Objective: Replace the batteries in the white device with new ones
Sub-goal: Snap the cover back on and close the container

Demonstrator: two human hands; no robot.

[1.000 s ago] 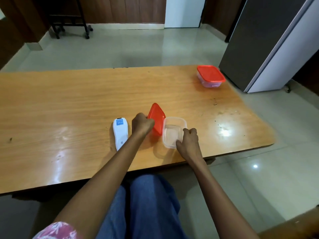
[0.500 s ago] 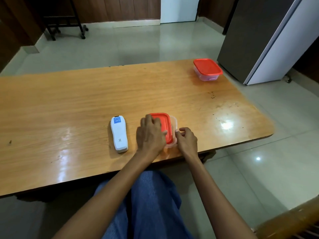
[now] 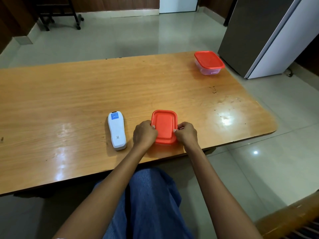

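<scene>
Hands on near box w/ red lid (image 3: pixel 164 125): left hand (image 3: pixel 144 134) and right hand (image 3: pixel 186 133) pinching lid edges, lid seated. White device (image 3: pixel 117 130) lying flat just left, untouched. Prob late stage, but can't tell if batteries swapped. Second box (image 3: pixel 208 62) far corner, closed.

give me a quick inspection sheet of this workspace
surface: wooden table, glossy with light glare, small dark specks near the right end
job's things: white device lying flat, label side up, left of the hands; no loose batteries seen
clutter: near box with red lid on, at the front edge; far box, red lid on, at the far right corner
grippers: left hand and right hand each grip a side of the near box's lid
cables: nothing seen
surroundings: tiled floor, grey fridge on the right, dark stand far left
</scene>
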